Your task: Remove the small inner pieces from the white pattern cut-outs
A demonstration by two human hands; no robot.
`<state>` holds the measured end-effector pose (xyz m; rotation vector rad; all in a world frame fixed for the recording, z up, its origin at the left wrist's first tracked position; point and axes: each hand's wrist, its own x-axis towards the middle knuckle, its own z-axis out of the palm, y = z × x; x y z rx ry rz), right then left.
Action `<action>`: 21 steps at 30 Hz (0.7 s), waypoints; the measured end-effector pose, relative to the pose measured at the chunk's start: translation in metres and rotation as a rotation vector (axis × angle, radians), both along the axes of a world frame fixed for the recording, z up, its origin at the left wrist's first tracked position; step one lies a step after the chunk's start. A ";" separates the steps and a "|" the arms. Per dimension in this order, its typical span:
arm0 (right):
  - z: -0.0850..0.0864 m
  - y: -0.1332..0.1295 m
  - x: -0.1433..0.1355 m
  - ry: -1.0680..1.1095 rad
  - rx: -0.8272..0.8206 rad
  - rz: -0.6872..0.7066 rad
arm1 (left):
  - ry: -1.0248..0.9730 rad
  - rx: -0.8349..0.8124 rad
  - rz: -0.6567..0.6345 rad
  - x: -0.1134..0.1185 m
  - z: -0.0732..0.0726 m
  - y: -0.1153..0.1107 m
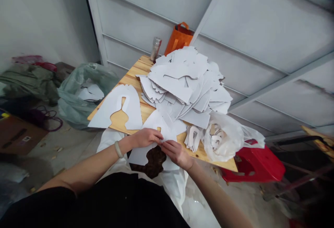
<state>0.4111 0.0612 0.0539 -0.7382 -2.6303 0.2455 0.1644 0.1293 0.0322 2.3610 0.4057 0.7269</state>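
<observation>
A white die-cut cardboard piece with a shaped opening lies partly over my lap and partly on the table edge. My left hand pinches it beside the narrow top of the opening. Close against it, my right hand has its fingers pressed together on the same piece; the fingertips of both hands nearly meet. A similar white cutout lies flat to the left, with a U-shaped strip around its slot. Right of my hands stands a bundle of small looped white strips.
A large heap of white cutouts covers much of the wooden table. A clear plastic bag of strips sits at the right corner, above a red stool. Behind stand a bottle and an orange bag. A green plastic bag holds cutouts at left.
</observation>
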 end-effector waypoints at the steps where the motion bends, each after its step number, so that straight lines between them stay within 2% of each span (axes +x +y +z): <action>1: -0.002 -0.003 0.001 0.029 -0.006 -0.020 | 0.004 0.008 -0.006 -0.001 0.002 -0.001; 5: -0.006 -0.019 0.004 0.213 -0.099 -0.163 | 0.044 0.016 -0.009 -0.001 0.013 -0.007; 8: -0.007 -0.030 0.003 0.332 -0.204 -0.292 | 0.098 -0.002 0.072 0.007 0.018 -0.011; 14: -0.009 -0.031 -0.005 0.535 -0.296 -0.440 | 0.153 0.028 0.222 0.037 0.014 -0.011; 18: -0.011 -0.028 -0.012 0.587 -0.211 -0.510 | 0.126 0.026 0.268 0.042 0.008 -0.009; 21: -0.013 -0.030 -0.016 0.523 -0.097 -0.483 | 0.085 -0.003 0.277 0.038 0.005 -0.006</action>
